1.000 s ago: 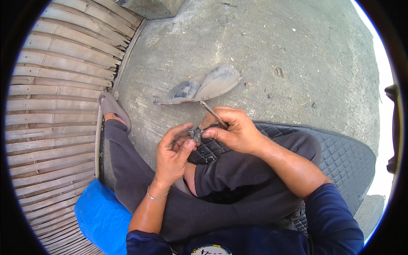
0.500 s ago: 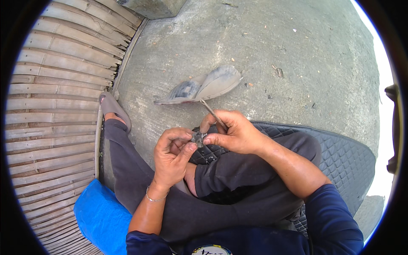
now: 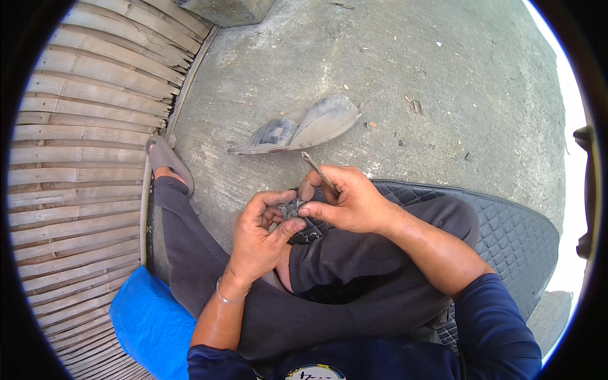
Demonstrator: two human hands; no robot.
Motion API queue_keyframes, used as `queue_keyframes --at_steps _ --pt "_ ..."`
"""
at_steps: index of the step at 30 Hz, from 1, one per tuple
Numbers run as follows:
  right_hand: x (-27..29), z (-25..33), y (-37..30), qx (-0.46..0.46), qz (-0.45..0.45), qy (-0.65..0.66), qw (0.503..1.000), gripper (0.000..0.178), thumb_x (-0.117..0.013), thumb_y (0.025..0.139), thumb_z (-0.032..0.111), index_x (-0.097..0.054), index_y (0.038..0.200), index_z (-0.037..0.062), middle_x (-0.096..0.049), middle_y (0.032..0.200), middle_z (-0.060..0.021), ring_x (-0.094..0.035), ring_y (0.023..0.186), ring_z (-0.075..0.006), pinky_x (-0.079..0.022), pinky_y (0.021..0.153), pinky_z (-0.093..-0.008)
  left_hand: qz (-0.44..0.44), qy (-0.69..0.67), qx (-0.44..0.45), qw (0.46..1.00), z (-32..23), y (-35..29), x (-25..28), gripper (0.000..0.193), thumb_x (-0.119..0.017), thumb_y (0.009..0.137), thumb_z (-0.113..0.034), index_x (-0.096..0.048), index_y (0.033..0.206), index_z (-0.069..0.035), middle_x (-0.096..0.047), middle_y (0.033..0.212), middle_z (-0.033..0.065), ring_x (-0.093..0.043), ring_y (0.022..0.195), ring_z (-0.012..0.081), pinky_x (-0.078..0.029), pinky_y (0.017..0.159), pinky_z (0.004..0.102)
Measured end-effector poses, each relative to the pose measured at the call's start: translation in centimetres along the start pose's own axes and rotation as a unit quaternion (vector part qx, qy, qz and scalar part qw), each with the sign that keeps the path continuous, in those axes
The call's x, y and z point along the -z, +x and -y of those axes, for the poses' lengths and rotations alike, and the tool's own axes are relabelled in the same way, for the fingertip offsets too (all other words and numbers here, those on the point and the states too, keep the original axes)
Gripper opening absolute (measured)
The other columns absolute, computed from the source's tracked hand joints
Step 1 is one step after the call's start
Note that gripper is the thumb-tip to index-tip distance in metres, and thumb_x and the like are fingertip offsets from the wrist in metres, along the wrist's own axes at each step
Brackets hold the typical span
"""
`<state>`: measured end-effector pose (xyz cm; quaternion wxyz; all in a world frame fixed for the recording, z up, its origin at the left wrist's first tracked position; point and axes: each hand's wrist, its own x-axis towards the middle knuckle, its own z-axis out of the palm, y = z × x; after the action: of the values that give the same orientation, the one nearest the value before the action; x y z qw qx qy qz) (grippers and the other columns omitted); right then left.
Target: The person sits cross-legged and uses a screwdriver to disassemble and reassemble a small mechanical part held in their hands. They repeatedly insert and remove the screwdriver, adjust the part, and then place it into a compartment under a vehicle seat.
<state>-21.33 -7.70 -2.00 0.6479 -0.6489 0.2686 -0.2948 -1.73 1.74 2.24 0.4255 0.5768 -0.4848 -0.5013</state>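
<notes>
My left hand (image 3: 263, 234) pinches a small, dark grey, lumpy piece (image 3: 291, 208) between thumb and fingers; what it is cannot be made out. My right hand (image 3: 347, 196) is closed round a thin, rod-like tool (image 3: 320, 171), its tip pointing up and away to the left. The right thumb presses on the same grey piece, so both hands meet over my crossed leg. Just beyond them on the concrete lies a dusty grey, curved, leaf-shaped sheet (image 3: 323, 123) with a dark patch on its left part.
Under my bent leg spreads a black quilted mat (image 3: 516, 244). A bamboo slat wall (image 3: 88, 171) runs along the left, and a blue sheet-like bundle (image 3: 152, 316) sits beside it. A concrete block (image 3: 234, 9) stands at the far left. Small debris dots the concrete floor (image 3: 411, 63).
The grey piece has turned slightly between my fingers, and my left thumb has shifted right, closer to the right thumb. The rod's tip has moved a little downward and to the right.
</notes>
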Motion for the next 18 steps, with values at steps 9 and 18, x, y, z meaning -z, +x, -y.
queue_keyframes --at_steps 9,18 --pt "0.9 0.2 0.3 0.062 0.065 -0.003 0.996 0.036 -0.089 0.079 0.025 -0.063 0.092 0.0053 -0.061 0.077 -0.0058 -0.053 0.064 -0.0167 -0.043 0.057 -0.0342 0.028 0.153 0.021 0.988 -1.7 -0.1 0.8 0.053 -0.092 0.074 -0.011 -0.066 0.118 0.002 -0.070 0.110 0.0082 -0.069 0.094 0.0125 -0.057 0.080 0.0270" --pt "0.8 -0.1 0.4 0.110 0.068 -0.020 0.991 0.038 -0.088 0.079 0.028 -0.063 0.094 0.0052 -0.065 0.082 -0.0077 -0.062 0.075 -0.0247 -0.048 0.066 -0.0378 0.026 0.183 -0.018 0.983 -1.6 -0.4 0.7 0.052 -0.093 0.072 -0.017 -0.070 0.115 0.000 -0.072 0.104 0.0053 -0.069 0.090 0.0107 -0.057 0.077 0.0261"
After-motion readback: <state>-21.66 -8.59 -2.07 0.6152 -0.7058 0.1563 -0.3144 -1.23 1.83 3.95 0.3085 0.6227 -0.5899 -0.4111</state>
